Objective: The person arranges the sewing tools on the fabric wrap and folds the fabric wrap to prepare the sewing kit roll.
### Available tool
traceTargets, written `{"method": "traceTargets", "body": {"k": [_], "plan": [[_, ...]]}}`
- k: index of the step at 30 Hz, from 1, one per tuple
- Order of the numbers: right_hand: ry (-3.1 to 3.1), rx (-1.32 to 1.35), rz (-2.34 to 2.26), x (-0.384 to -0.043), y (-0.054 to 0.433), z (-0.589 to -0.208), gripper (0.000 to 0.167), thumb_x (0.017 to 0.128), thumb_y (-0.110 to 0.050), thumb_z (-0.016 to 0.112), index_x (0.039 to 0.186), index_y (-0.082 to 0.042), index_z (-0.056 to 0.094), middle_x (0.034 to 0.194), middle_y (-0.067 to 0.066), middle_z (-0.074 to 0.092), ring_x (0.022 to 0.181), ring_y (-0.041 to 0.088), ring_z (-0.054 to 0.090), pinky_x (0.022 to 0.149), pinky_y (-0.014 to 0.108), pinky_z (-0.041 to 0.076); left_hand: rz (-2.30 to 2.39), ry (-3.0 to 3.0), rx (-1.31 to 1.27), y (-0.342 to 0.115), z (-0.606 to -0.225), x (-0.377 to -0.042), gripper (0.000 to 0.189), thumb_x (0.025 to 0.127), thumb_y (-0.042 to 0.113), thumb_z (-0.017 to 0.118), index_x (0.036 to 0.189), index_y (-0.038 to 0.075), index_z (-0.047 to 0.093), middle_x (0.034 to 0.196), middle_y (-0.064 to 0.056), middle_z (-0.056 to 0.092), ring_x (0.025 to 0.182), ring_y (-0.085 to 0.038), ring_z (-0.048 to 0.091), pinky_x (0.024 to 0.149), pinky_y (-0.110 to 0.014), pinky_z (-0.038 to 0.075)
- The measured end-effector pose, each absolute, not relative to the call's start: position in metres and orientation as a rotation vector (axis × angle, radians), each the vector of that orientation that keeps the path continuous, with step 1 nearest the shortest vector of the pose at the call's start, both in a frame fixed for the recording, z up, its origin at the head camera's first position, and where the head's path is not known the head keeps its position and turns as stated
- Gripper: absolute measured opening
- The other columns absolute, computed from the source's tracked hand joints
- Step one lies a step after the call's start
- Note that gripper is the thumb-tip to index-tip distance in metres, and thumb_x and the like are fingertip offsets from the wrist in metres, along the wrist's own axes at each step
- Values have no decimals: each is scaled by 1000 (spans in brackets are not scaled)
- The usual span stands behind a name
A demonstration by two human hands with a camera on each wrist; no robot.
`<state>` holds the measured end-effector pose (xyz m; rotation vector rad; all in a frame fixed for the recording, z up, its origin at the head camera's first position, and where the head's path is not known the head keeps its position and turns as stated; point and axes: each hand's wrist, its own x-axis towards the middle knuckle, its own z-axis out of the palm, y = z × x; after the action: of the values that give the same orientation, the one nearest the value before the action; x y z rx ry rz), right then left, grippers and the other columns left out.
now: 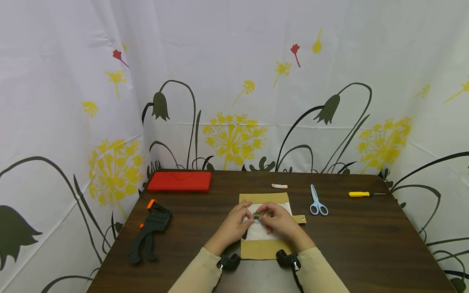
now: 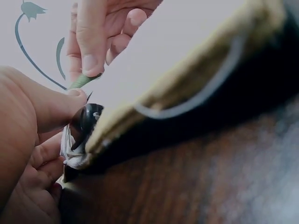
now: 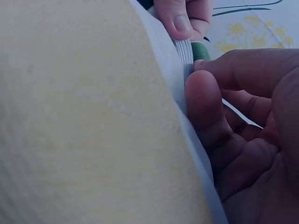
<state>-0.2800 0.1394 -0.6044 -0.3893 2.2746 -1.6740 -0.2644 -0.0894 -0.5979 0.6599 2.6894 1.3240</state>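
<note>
An unfolded tan pouch with a white lining (image 1: 264, 251) lies on the table in front of me. Over its middle, a small spool of green thread (image 1: 257, 216) is between my two hands. My left hand (image 1: 233, 224) pinches one end of the spool, its thumb beside a white ribbed elastic band (image 3: 183, 53). From the other side, my right hand (image 1: 280, 221) holds the spool between thumb and fingers, close against the elastic. A glossy black object (image 2: 88, 119) sits at the pouch's edge below my left thumb. Fingers hide part of the spool.
Blue scissors (image 1: 316, 201), a yellow-handled screwdriver (image 1: 360, 194) and a small pink-and-white strip (image 1: 279, 186) lie beyond the pouch and to its right. At left are a red case (image 1: 178, 181) and a black clamp with orange tips (image 1: 155, 221). A snapped tab (image 1: 300, 219) juts from the pouch.
</note>
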Motion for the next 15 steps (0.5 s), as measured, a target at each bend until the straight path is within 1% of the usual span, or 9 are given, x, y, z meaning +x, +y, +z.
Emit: {"method": "traceTargets", "body": {"k": [1, 5, 8, 11, 15], "plan": [[2302, -389, -1656, -280, 139, -604, 20, 100, -10, 75, 121, -12, 74, 93, 9, 65, 58, 16, 59, 54, 28, 52, 1322, 2691, 663, -89, -598, -265, 12, 105, 13, 69, 94, 16, 65, 165, -15, 53, 165, -43, 32, 129, -70, 29], [2436, -441, -1577, -281, 138, -604, 17, 99, -11, 77, 114, -18, 79, 97, 7, 63, 75, 16, 57, 66, 27, 48, 1322, 2694, 668, -89, -598, -265, 12, 105, 12, 69, 94, 16, 66, 165, -15, 54, 165, -42, 32, 130, -68, 29], [2503, -484, -1521, -282, 138, -604, 18, 99, -11, 77, 112, -22, 80, 97, 4, 63, 85, 17, 54, 71, 27, 45, 1325, 2694, 668, -88, -598, -266, 12, 105, 12, 68, 94, 16, 66, 164, -15, 54, 165, -41, 32, 131, -66, 28], [2518, -507, -1488, -283, 137, -605, 20, 100, -9, 76, 112, -23, 80, 94, 2, 64, 83, 18, 56, 69, 27, 46, 1339, 2695, 677, -88, -598, -265, 13, 105, 10, 68, 94, 16, 66, 163, -16, 55, 164, -43, 34, 130, -68, 29], [2539, -526, -1452, -284, 137, -606, 20, 101, -9, 75, 111, -26, 80, 93, -2, 65, 79, 16, 57, 68, 26, 47, 1348, 2695, 675, -88, -597, -264, 12, 105, 11, 68, 95, 15, 65, 162, -16, 56, 164, -45, 34, 129, -70, 29]]}}
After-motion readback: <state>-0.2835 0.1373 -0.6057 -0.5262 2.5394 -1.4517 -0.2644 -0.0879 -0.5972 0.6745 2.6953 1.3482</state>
